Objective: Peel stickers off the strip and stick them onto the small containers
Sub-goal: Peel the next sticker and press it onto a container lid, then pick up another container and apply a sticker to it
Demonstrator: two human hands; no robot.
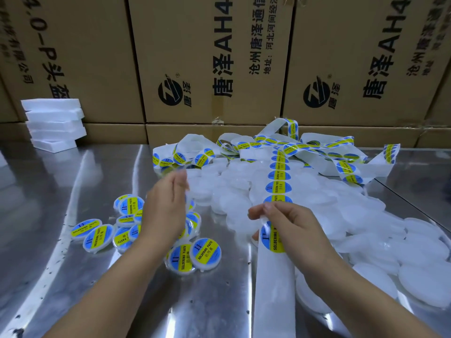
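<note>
Stainless bench top (61,191), glossy and scuffed, backed by a wall of printed cartons (210,57); stack of white foam blocks (55,123) at far left. Sticker strip (278,176) laid toward the body across the heap of blank containers (366,215); far end looped in a tangle against the cartons; near end bare backing (273,301), running off the bottom edge. Right hand (290,225) on the strip at the nearest sticker (269,240), thumb and curled fingers pinching there; sticker edge lifted or not: unreadable, fingers in the way. Left hand (166,213) poised above the labelled containers (206,251), fingertips toward the blank heap, motion-blurred; gripping or empty: cannot tell. Judged step: free 1 sticker, bring 1 blank under it. To do well: start the peel at the rim with a nail; bend the backing sharply away for a flat release; hold by the margin only, adhesive off the fingertips; centre over the container top, set 1 edge first, smooth across against bubbles. In the way: finished pieces, roughly 10, crowded just beside the left wrist, easy to scatter; blanks heaped beneath the strip, liable to slide; far loops likely to snag on a pull.
</note>
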